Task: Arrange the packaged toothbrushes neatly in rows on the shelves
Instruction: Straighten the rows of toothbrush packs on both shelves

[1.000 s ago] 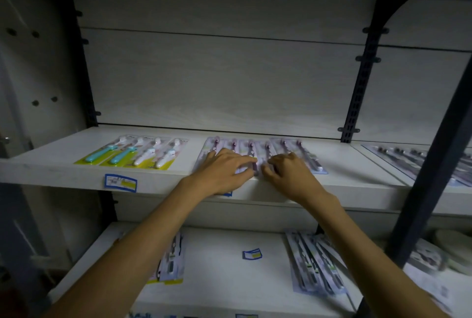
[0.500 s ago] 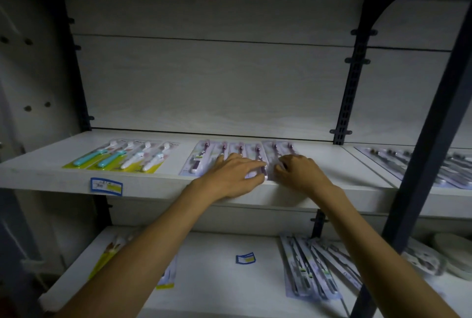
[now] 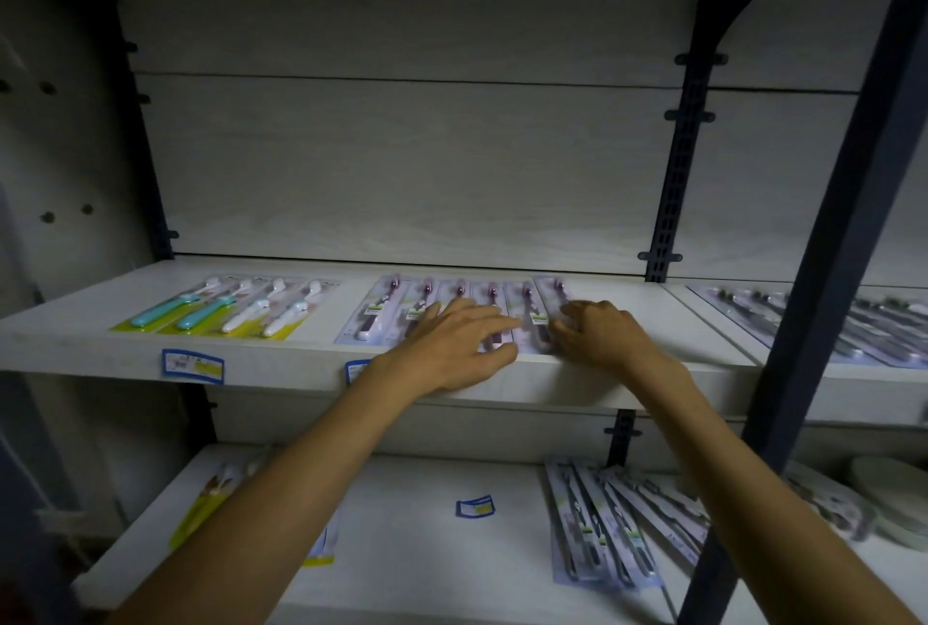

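A row of several purple-packaged toothbrushes [image 3: 381, 310] lies flat along the middle of the upper shelf [image 3: 301, 373]. My left hand [image 3: 454, 345] rests palm down on the packs near the shelf's front edge, fingers spread. My right hand [image 3: 597, 330] presses with bent fingers on the rightmost packs. Neither hand has lifted a pack. To the left lies a row of yellow-backed packs with teal and white brushes [image 3: 226, 310]. The near ends of the middle purple packs are hidden under my hands.
Grey packs [image 3: 823, 323] lie on the upper shelf's right bay, behind a dark upright post [image 3: 823, 273]. The lower shelf [image 3: 427, 569] holds fanned grey packs [image 3: 602, 534], yellow packs [image 3: 211, 504] at left, a loose blue price label [image 3: 474, 506] and round pale items [image 3: 894, 489] at right.
Both hands have slid slightly along the purple row, the right hand spreading apart from the left toward the rightmost packs. The packs now lie closer together in a straighter row.
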Demonstrator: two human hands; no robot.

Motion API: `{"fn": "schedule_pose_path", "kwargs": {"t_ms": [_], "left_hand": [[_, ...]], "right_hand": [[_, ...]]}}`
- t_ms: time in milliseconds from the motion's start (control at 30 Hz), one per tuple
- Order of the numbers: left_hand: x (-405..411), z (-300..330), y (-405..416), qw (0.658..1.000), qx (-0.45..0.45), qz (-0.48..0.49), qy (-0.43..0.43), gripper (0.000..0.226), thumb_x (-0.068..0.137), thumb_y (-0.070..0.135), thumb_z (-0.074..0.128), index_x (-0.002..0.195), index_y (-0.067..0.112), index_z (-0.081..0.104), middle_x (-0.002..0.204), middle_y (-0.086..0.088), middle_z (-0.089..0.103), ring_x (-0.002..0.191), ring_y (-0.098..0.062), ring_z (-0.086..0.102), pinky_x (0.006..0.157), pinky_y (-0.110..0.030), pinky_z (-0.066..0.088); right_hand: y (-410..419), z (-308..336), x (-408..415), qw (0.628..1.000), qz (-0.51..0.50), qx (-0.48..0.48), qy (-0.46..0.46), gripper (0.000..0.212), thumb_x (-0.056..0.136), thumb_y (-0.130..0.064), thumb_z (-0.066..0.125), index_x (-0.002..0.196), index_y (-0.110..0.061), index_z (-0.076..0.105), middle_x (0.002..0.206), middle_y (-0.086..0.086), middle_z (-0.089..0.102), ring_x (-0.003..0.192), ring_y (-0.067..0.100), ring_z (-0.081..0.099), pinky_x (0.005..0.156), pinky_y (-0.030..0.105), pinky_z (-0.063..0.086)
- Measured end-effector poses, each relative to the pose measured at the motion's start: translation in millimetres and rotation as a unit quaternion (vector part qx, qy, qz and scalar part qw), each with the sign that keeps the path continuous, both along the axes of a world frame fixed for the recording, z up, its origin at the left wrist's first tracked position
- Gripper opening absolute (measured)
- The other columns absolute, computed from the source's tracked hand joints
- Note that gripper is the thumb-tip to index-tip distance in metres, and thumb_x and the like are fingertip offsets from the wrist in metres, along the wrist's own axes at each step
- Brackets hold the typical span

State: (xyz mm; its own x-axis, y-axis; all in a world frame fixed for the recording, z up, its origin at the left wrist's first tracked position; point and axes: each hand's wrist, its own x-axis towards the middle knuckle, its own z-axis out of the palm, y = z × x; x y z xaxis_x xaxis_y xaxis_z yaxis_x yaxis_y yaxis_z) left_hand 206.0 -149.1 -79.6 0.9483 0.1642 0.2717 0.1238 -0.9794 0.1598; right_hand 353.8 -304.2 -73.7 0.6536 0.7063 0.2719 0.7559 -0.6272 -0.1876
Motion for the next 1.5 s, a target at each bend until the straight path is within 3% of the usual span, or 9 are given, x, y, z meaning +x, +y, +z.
{"fn": "schedule_pose_path", "kwargs": {"t_ms": [133, 233, 333, 433, 633, 900, 1033, 1133, 1500], "left_hand": [[-2.6, 3.4, -7.2, 1.000, -0.002, 0.003, 0.009, 0.044, 0.098, 0.047, 0.038, 0.139, 0.034, 0.048, 0.149, 0.008, 0.041, 0.137, -0.016, 0.033, 0.112, -0.046, 0.023], [-3.5, 2.7, -8.2, 1.000, 0.001, 0.004, 0.006, 0.043, 0.098, 0.047, 0.038, 0.138, 0.034, 0.049, 0.148, 0.009, 0.042, 0.135, -0.016, 0.036, 0.110, -0.044, 0.026], [-1.9, 2.6, -8.1, 1.000, -0.001, 0.010, 0.011, 0.044, 0.098, 0.049, 0.037, 0.137, 0.035, 0.049, 0.150, 0.008, 0.040, 0.136, -0.016, 0.036, 0.110, -0.046, 0.029], [-3.5, 2.9, -9.6, 1.000, -0.007, 0.015, 0.010, 0.046, 0.098, 0.050, 0.037, 0.140, 0.035, 0.045, 0.152, 0.006, 0.037, 0.138, -0.017, 0.034, 0.112, -0.048, 0.029], [-13.0, 10.6, -16.2, 0.999, -0.048, 0.023, -0.008, 0.059, 0.089, 0.055, 0.044, 0.143, 0.031, 0.041, 0.150, 0.006, 0.040, 0.136, -0.019, 0.038, 0.108, -0.046, 0.037], [-34.9, 21.0, -49.1, 0.996, -0.073, -0.044, -0.030, 0.058, 0.089, 0.045, 0.058, 0.142, 0.031, 0.040, 0.149, 0.004, 0.039, 0.133, -0.017, 0.038, 0.104, -0.035, 0.037], [-37.2, 13.0, -74.2, 0.990, -0.086, -0.096, -0.050, 0.054, 0.088, 0.045, 0.059, 0.138, 0.032, 0.044, 0.144, 0.006, 0.044, 0.130, -0.016, 0.041, 0.100, -0.032, 0.037], [-35.2, 6.1, -93.4, 0.990, -0.082, -0.114, 0.001, 0.060, 0.089, 0.048, 0.057, 0.143, 0.031, 0.038, 0.149, 0.003, 0.039, 0.133, -0.018, 0.038, 0.104, -0.034, 0.037], [25.8, -23.1, -182.4, 0.982, -0.067, -0.158, 0.078, 0.066, 0.089, 0.049, 0.059, 0.146, 0.023, 0.036, 0.145, -0.005, 0.044, 0.130, -0.022, 0.043, 0.105, -0.037, 0.039]], "right_hand": [[-8.4, -8.6, 4.8, 0.997, 0.011, 0.076, 0.008, 0.036, 0.090, -0.039, 0.045, 0.063, -0.016, 0.051, 0.069, 0.008, 0.057, 0.066, 0.026, 0.051, 0.058, 0.030, 0.038], [-18.6, -14.7, -1.8, 0.992, 0.049, 0.107, -0.040, 0.036, 0.090, -0.037, 0.044, 0.058, -0.020, 0.044, 0.064, 0.006, 0.052, 0.062, 0.023, 0.044, 0.054, 0.029, 0.032], [-22.2, -19.0, -6.7, 0.990, 0.072, 0.096, -0.068, 0.035, 0.092, -0.042, 0.042, 0.066, -0.020, 0.052, 0.072, 0.003, 0.056, 0.070, 0.021, 0.048, 0.061, 0.030, 0.035], [-26.0, -18.5, -7.0, 0.992, 0.072, 0.084, -0.058, 0.036, 0.095, -0.045, 0.039, 0.091, -0.018, 0.063, 0.092, 0.001, 0.064, 0.088, 0.022, 0.056, 0.071, 0.031, 0.040], [-56.0, -8.9, -13.9, 0.987, 0.084, 0.139, 0.014, 0.041, 0.097, -0.040, 0.044, 0.130, -0.019, 0.053, 0.132, 0.004, 0.057, 0.114, 0.023, 0.052, 0.094, 0.041, 0.045], [-94.7, 0.2, -55.5, 0.985, 0.075, 0.138, 0.066, 0.046, 0.095, -0.034, 0.053, 0.138, -0.021, 0.046, 0.136, 0.002, 0.052, 0.104, 0.008, 0.050, 0.084, 0.026, 0.043], [-115.5, -6.7, -72.0, 0.986, 0.066, 0.137, 0.071, 0.044, 0.093, -0.035, 0.056, 0.134, -0.025, 0.047, 0.134, 0.001, 0.053, 0.113, 0.008, 0.050, 0.091, 0.029, 0.047], [-139.5, -14.7, -73.4, 0.987, 0.051, 0.103, 0.114, 0.045, 0.092, -0.034, 0.057, 0.134, -0.026, 0.046, 0.134, 0.000, 0.052, 0.112, 0.010, 0.052, 0.087, 0.025, 0.048], [-264.6, -32.4, -29.2, 0.987, -0.037, 0.063, 0.144, 0.045, 0.092, -0.029, 0.059, 0.135, -0.023, 0.046, 0.135, 0.005, 0.052, 0.118, 0.020, 0.053, 0.099, 0.040, 0.047]]}}
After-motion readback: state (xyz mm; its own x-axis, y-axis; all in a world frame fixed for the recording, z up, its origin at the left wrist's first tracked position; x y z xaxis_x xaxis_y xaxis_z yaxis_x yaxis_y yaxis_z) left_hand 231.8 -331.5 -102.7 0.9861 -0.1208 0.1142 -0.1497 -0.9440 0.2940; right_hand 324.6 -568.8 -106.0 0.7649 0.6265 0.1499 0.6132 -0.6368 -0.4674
